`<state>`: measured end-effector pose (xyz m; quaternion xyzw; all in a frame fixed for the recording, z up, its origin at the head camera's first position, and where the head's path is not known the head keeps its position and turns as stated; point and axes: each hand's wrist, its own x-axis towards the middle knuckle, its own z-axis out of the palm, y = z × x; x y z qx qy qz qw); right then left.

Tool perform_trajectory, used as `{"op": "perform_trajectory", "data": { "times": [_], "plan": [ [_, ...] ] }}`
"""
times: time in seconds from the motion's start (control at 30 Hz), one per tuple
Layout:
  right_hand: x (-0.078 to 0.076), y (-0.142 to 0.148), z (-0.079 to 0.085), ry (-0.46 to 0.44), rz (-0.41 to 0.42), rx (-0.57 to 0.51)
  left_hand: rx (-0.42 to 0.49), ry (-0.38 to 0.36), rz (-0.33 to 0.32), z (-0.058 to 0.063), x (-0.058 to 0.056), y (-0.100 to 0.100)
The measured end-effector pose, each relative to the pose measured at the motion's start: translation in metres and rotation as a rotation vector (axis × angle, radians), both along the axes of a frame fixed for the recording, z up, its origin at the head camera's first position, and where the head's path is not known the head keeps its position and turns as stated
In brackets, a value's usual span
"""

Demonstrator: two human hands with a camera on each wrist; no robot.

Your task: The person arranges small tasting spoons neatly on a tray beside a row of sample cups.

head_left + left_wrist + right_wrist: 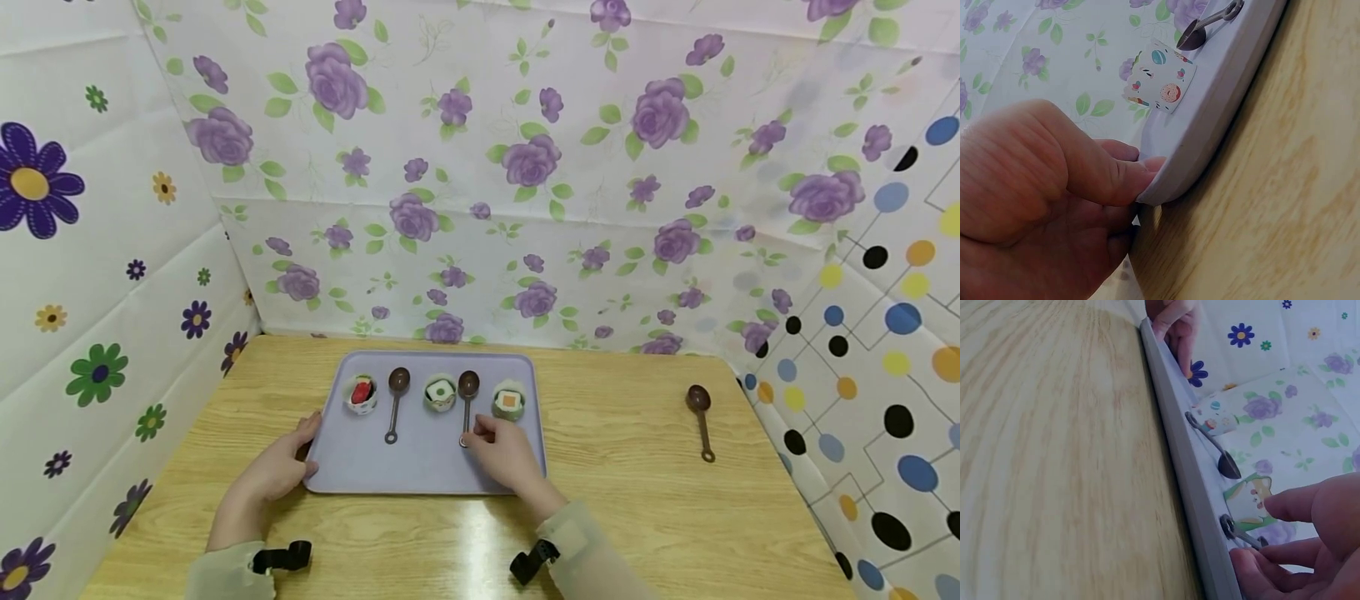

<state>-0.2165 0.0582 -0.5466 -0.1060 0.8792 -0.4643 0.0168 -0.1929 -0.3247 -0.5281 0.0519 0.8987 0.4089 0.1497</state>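
A lavender tray (390,471) lies on the wooden table. My left hand (276,469) grips its left rim, with thumb and fingers pinching the edge in the left wrist view. On the tray stand a paper cup with a red piece (362,393), a cup with a green-dotted white piece (440,392) and a cup with an orange-centred white piece (509,400). A brown spoon (395,404) and a second brown spoon (468,392) lie between them. My right hand (501,454) is at the second spoon's handle end; its thumb and fingers stand apart in the right wrist view.
Another brown spoon (701,421) lies on the table (615,467) to the right of the tray. Flowered cloth (480,167) hangs behind the table, and a dotted cloth (900,400) borders its right side. Each wrist wears a black strap.
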Motion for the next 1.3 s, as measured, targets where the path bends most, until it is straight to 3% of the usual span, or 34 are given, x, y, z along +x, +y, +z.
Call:
{"op": "perform_trajectory", "data": {
  "times": [0.3,0.53,0.9,1.1,1.3],
  "plan": [
    [0.005,0.028,0.007,-0.177,0.07,-0.126,-0.002,-0.003,0.003,0.001,0.001,0.002],
    [0.003,0.068,0.011,-0.223,0.091,-0.193,0.005,-0.006,0.004,-0.001,0.001,0.002],
    [-0.003,0.167,0.018,-0.292,-0.043,-0.378,0.0,-0.007,0.007,0.0,0.002,0.0],
    [0.0,0.215,0.026,-0.274,-0.119,-0.359,0.009,-0.025,0.02,0.003,0.003,0.001],
    [0.0,0.258,0.022,-0.249,-0.235,-0.312,0.015,-0.031,0.02,0.002,0.003,0.002]
  ]
}}
